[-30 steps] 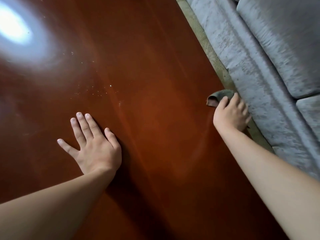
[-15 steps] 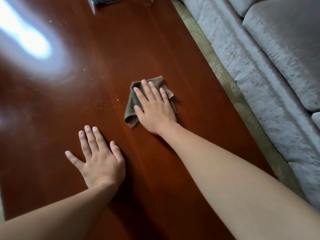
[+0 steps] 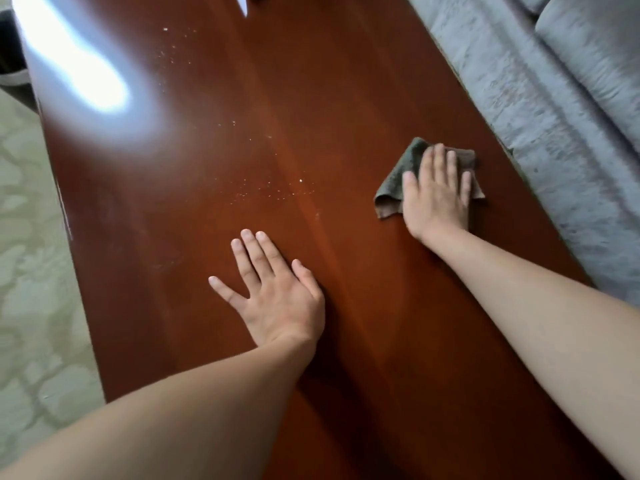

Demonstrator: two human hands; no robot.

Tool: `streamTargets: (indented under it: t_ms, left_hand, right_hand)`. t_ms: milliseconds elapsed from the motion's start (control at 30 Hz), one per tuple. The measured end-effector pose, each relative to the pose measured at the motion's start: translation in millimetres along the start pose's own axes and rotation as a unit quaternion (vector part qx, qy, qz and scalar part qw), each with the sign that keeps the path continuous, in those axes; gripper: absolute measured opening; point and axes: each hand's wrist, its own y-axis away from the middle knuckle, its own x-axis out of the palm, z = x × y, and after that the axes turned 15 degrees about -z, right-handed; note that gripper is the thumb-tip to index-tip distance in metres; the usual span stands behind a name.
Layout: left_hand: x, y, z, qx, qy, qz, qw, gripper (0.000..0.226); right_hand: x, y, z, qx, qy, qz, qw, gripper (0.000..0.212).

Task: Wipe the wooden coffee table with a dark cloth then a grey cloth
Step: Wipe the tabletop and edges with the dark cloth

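Note:
The glossy red-brown wooden coffee table (image 3: 214,209) fills most of the view. My right hand (image 3: 434,194) lies flat, fingers together, pressing a folded dark grey-brown cloth (image 3: 389,188) onto the table's right half, near the edge by the sofa. The cloth shows to the left of and beyond my fingers; the rest is under my palm. My left hand (image 3: 273,299) rests flat on the wood nearer me, fingers spread, holding nothing. Pale crumbs (image 3: 273,188) are scattered on the surface between the two hands and further up the table.
A grey sofa (image 3: 568,109) runs along the table's right edge. A pale patterned rug (image 3: 31,271) lies left of the table. A bright light reflection (image 3: 76,71) glares on the far left of the tabletop. A dark object (image 3: 10,64) shows at the far left corner.
My right hand slid the cloth from the sofa-side edge to the table's middle, then back to the right. My left hand stayed flat on the wood. The camera view shifted.

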Motion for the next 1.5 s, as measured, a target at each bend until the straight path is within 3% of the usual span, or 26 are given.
streamTargets:
  t_ms: [100, 200, 300, 433, 567, 767, 867, 967, 1067, 1267, 1400, 1500]
  left_hand:
    - [-7, 1, 2, 0.021, 0.035, 0.005, 0.999, 0.071]
    - [-16, -1, 38, 0.142, 0.093, -0.008, 0.985, 0.067]
    - [-21, -23, 113, 0.239, 0.134, -0.017, 0.961, 0.06]
    - [-24, -51, 224, 0.271, 0.112, -0.097, 0.951, 0.057]
    - [-29, -60, 268, 0.238, 0.105, -0.093, 0.961, 0.053]
    - [-19, -63, 248, 0.073, 0.171, -0.002, 0.983, 0.068]
    - [-18, -64, 249, 0.078, 0.197, 0.027, 0.977, 0.071]
    - [-16, -66, 256, 0.089, 0.249, 0.029, 0.964, 0.076]
    - [-16, -69, 261, 0.067, 0.317, 0.047, 0.945, 0.084]
    - [-24, -66, 262, -0.032, 0.415, 0.104, 0.903, 0.106]
    - [-33, -58, 253, -0.16, 0.348, 0.151, 0.911, 0.108]
    - [-33, -55, 250, -0.185, 0.348, 0.127, 0.911, 0.093]
  right_hand:
    - [12, 22, 58, -0.076, 0.023, -0.008, 0.997, 0.067]
    - [24, 37, 123, -0.145, 0.018, -0.029, 0.989, 0.066]
    - [33, 64, 203, -0.239, 0.018, -0.018, 0.971, 0.067]
    - [45, 121, 294, -0.323, -0.009, 0.016, 0.946, 0.067]
    - [43, 120, 291, -0.322, 0.002, 0.029, 0.946, 0.066]
    - [27, 101, 189, -0.086, 0.068, 0.003, 0.994, 0.079]
    - [21, 119, 188, -0.049, 0.073, 0.033, 0.996, 0.079]
    - [28, 139, 238, -0.084, 0.083, 0.047, 0.992, 0.076]
    - [34, 153, 311, -0.179, 0.069, 0.052, 0.98, 0.08]
    - [60, 162, 439, -0.312, 0.026, 0.062, 0.948, 0.075]
    - [61, 153, 426, -0.351, 0.014, 0.056, 0.935, 0.072]
    - [58, 154, 375, -0.322, 0.017, 0.038, 0.946, 0.071]
